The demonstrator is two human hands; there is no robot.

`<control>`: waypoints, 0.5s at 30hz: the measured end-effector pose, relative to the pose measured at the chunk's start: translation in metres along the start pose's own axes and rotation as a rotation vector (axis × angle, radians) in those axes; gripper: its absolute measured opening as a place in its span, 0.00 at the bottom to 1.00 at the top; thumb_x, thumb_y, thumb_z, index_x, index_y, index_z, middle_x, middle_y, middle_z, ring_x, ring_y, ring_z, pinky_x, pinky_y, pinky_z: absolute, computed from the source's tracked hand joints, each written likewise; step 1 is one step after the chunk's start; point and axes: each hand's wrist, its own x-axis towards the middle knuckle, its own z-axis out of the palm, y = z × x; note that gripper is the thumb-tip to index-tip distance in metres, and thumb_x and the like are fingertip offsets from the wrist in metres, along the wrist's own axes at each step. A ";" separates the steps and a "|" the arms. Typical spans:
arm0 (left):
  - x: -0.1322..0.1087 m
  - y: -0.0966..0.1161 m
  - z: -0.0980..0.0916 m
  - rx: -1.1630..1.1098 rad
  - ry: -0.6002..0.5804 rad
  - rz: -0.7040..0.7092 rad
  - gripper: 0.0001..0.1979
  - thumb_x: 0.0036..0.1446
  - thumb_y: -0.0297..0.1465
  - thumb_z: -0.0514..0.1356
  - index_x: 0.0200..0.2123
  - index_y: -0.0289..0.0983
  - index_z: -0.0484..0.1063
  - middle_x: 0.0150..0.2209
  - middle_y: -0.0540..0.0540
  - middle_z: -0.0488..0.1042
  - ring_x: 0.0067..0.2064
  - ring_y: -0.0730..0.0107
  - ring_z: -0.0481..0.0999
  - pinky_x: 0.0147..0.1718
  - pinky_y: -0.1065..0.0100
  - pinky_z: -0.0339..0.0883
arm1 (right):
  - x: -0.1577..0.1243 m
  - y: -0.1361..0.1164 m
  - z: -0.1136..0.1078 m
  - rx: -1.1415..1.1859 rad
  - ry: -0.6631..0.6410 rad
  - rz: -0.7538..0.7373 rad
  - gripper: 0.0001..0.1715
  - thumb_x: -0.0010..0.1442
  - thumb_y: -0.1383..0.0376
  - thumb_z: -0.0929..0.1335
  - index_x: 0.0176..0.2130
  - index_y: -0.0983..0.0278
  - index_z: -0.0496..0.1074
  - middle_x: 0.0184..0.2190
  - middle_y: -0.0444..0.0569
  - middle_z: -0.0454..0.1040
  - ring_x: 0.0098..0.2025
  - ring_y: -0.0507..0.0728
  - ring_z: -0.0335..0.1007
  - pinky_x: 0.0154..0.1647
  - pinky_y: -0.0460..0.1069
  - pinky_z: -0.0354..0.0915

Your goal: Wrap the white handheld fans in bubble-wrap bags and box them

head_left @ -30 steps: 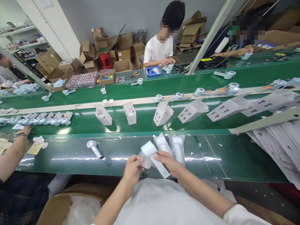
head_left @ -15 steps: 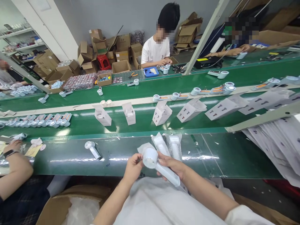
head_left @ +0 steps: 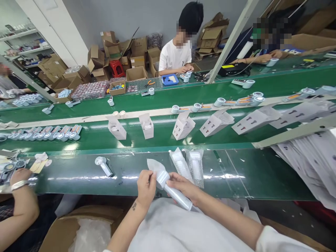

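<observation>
Fan (head_left: pixel 178 198): pale, shiny, round head, long handle, over the bench's (head_left: pixel 68 171) near edge
Left hand (head_left: pixel 146 187): fingers pinch the thin bag (head_left: pixel 154 164) by its head
Right hand (head_left: pixel 185 188): fingers curl round its neck
Between fan and boxes (head_left: pixel 183 130): two wrapped fans (head_left: pixel 195 164)

I have turned the fan (head_left: pixel 177 196) in my hands: its round end faced up half a second ago, and now I see the side. The clear bag (head_left: pixel 154 164) now pokes out up and to the left. My left hand (head_left: pixel 146 189) has turned too, so a dark mark (head_left: pixel 134 205) shows on that wrist. At far left, the co-worker's hand (head_left: pixel 19 175) has come back from the belt (head_left: pixel 89 143), and a light band (head_left: pixel 19 184) shows where a dark watch was.
</observation>
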 end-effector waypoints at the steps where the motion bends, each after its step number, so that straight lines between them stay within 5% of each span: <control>1: 0.000 -0.001 -0.002 0.005 -0.030 0.053 0.08 0.56 0.36 0.59 0.29 0.40 0.75 0.28 0.44 0.71 0.34 0.64 0.68 0.39 0.64 0.63 | -0.001 0.000 0.001 0.017 0.000 -0.004 0.28 0.48 0.56 0.74 0.45 0.60 0.64 0.35 0.45 0.73 0.27 0.55 0.74 0.17 0.46 0.67; 7: -0.018 -0.010 -0.013 0.006 -0.370 0.181 0.09 0.57 0.32 0.57 0.36 0.40 0.78 0.33 0.37 0.74 0.39 0.57 0.70 0.47 0.56 0.62 | -0.003 -0.003 -0.002 0.141 0.115 -0.005 0.25 0.50 0.60 0.72 0.45 0.57 0.60 0.28 0.43 0.72 0.25 0.55 0.72 0.17 0.48 0.68; 12: -0.026 0.005 0.007 -0.073 -0.457 0.030 0.07 0.56 0.31 0.58 0.33 0.40 0.77 0.31 0.41 0.73 0.36 0.61 0.70 0.41 0.62 0.63 | 0.015 0.006 -0.008 0.198 0.276 0.003 0.15 0.53 0.57 0.69 0.36 0.58 0.58 0.25 0.41 0.69 0.26 0.54 0.70 0.25 0.50 0.69; 15: -0.018 0.019 0.017 -0.103 -0.477 -0.160 0.06 0.54 0.32 0.59 0.27 0.38 0.74 0.25 0.47 0.71 0.29 0.68 0.68 0.34 0.68 0.62 | 0.019 0.018 -0.012 -0.095 0.287 -0.057 0.16 0.53 0.53 0.67 0.29 0.60 0.59 0.21 0.39 0.65 0.25 0.52 0.65 0.27 0.49 0.65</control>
